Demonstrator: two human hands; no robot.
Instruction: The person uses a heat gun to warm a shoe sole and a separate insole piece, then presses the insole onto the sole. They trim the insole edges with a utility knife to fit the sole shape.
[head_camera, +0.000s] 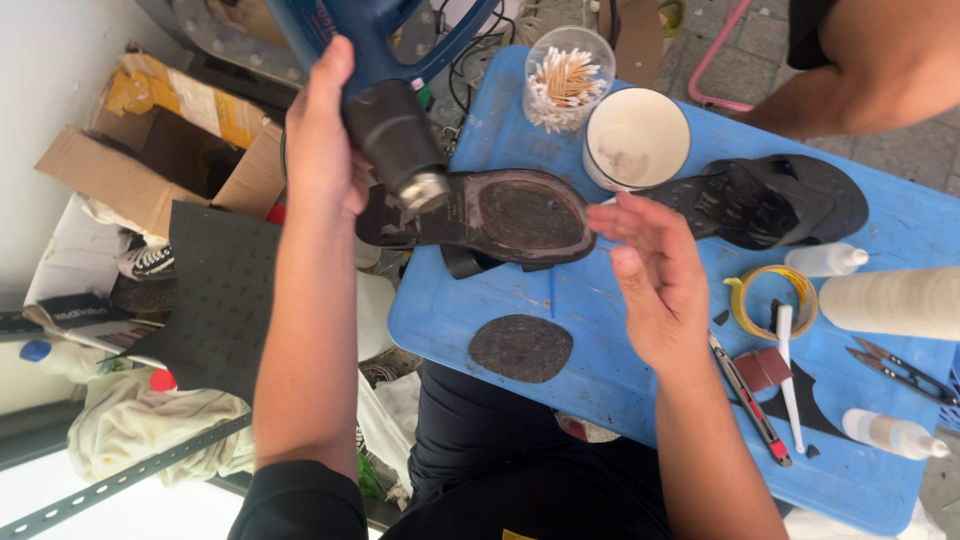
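My left hand (320, 150) grips a blue heat gun (385, 110), whose metal nozzle points down at the heel end of a black sandal (500, 215). The sandal is turned sole up, its worn grey sole facing me, and it reaches past the left edge of the blue table (600, 360). My right hand (655, 285) holds the sandal by its toe end with the fingers nearly straight. A dark oval sole patch (520, 348) lies on the table just below the sandal.
On the table are a white cup (637, 135), a tub of cotton swabs (568, 80), a second black sandal (770, 200), a tape roll (770, 300), a utility knife (750, 400), glue bottles (890, 432) and snips (905, 370). A black rubber sheet (215, 300) and a cardboard box (150, 150) are at the left. Another person's arm (870, 70) is at the top right.
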